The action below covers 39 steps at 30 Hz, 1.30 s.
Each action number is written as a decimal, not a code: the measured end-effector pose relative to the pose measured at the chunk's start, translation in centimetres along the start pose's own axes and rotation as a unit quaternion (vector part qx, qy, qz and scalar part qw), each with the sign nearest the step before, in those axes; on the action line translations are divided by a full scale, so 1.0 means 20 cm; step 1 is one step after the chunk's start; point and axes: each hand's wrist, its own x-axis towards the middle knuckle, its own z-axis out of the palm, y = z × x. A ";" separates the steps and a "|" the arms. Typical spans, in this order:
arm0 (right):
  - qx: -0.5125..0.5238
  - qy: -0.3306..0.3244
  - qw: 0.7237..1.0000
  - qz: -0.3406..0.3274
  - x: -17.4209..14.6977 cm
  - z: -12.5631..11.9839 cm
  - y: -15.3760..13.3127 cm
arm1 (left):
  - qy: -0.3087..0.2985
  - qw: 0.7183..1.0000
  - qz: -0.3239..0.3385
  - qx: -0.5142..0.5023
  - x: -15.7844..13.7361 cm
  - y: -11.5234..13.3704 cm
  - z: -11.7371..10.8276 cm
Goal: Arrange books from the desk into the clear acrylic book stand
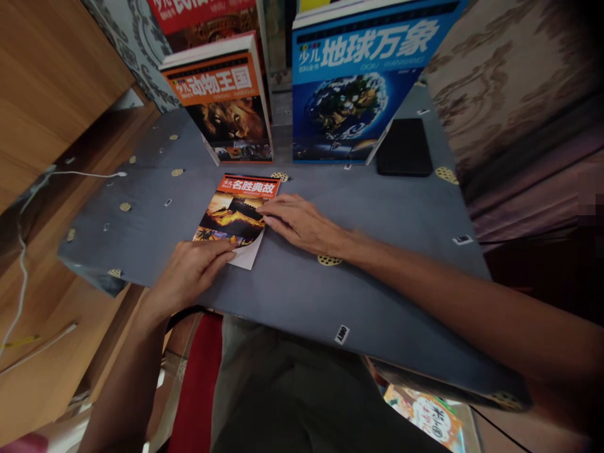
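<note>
A thin book [226, 217] with a red, black and gold cover lies on the cloth-covered table in front of me. Its lower right cover corner curls up, and a white page shows beneath. My left hand [191, 274] is closed at the bottom edge, thumb and fingers together on the cover. At the right edge, my right hand [302, 223] has its fingertips and thumb pinched on the cover's side. The undersides of both hands' fingers are partly hidden.
Behind stand an orange book with a lion [231, 116], a blue book with a globe [349, 107] and a red book [202, 16]. A black flat device [404, 148] lies right of them. A white cable [89, 173] reaches the table's [391, 214] left side.
</note>
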 end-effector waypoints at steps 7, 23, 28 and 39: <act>-0.026 0.003 0.999 -0.035 0.00 0.00 0.02 | -0.015 1.000 0.000 0.002 -0.01 0.00 0.01; -0.087 -0.102 0.978 -0.158 -0.12 0.11 -0.32 | 0.039 0.998 0.003 -0.040 -0.03 -0.07 0.09; -0.004 -0.087 0.991 -0.106 -0.09 0.07 -0.28 | 0.046 0.999 -0.002 0.010 0.08 -0.18 0.15; -0.214 -0.060 0.961 0.165 0.10 -0.01 0.04 | -0.022 0.977 -0.203 0.068 0.35 -0.25 0.08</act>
